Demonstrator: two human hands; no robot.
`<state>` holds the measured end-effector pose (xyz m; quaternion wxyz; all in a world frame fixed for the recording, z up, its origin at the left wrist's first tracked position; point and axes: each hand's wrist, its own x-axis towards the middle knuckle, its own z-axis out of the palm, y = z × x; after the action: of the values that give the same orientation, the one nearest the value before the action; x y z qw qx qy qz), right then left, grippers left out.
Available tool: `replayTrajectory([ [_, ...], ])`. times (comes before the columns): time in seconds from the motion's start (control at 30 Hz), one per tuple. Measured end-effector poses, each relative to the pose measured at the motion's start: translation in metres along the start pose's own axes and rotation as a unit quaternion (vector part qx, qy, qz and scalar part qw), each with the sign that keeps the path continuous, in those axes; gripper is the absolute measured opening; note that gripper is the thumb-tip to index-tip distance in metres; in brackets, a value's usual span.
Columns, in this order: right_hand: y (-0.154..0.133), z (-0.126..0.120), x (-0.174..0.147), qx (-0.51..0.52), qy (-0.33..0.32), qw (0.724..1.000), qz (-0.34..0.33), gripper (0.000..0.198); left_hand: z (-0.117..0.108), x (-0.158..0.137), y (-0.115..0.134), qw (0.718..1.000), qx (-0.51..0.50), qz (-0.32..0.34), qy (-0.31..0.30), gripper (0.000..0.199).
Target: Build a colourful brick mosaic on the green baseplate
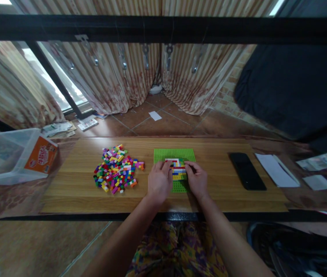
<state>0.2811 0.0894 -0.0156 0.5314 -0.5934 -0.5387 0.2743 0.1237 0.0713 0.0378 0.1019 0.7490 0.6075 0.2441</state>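
A green baseplate [174, 153] lies on the wooden board, with a low build of toy bricks [178, 169] in red, white, yellow, blue and green on it. My left hand [160, 182] is closed at the build's left side, thumb and fingers bent against its edge. At the right side my right hand [197, 180] grips the edge of the build with thumb and forefinger. The hands cover parts of the baseplate and the build's ends. To the left of my left hand lies a heap of loose toy bricks [117, 169] in many colours.
A black phone [247, 171] and white paper [276, 169] lie to the right. On the left stands a clear plastic box [10, 154] with an orange label. A black metal bar [163, 29] with hanging clips crosses above the wooden board [74, 196].
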Motion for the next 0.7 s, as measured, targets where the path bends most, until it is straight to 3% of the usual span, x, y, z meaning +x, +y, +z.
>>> replayTrajectory([
  [0.47,0.004,0.0,-0.001,-0.005,0.006,1.0,-0.003,0.025,0.002,-0.005,0.011,0.983,0.166,0.061,-0.058,0.036],
  [0.7,0.006,-0.001,-0.001,-0.01,0.009,1.0,-0.007,0.027,0.0,-0.004,0.013,0.982,0.166,0.06,-0.07,0.035],
])
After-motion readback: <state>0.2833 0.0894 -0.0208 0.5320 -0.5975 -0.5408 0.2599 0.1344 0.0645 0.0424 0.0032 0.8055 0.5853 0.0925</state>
